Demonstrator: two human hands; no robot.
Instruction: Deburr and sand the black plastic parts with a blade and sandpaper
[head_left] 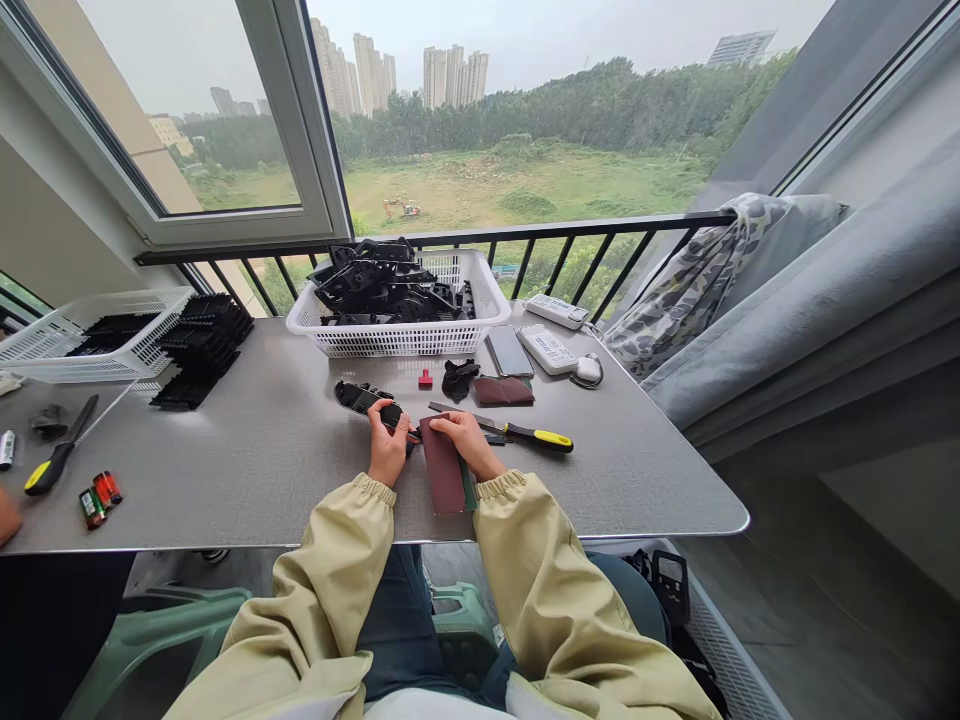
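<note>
My left hand (pixel 388 446) is closed on a long black plastic part (pixel 360 397), which points up and to the left above the table. Close beside it, my right hand (pixel 466 442) grips a folded sheet of dark red sandpaper (pixel 444 470) with a green edge showing. The sandpaper's upper end is near the lower end of the part; whether they touch is unclear. Just right of my right hand lies a file with a black and yellow handle (pixel 551 439). Beyond my hands are a small red piece (pixel 425 379), a black crumpled cloth (pixel 459 378) and another brownish-red folded sheet (pixel 505 391).
A white basket (pixel 405 342) heaped with black parts stands at the back. Left are stacked black parts (pixel 201 350), another basket (pixel 142 355), a second file (pixel 51 470), batteries (pixel 100 498) and another person's hand (pixel 7 518). A phone (pixel 510 352) and white devices (pixel 549 349) lie back right.
</note>
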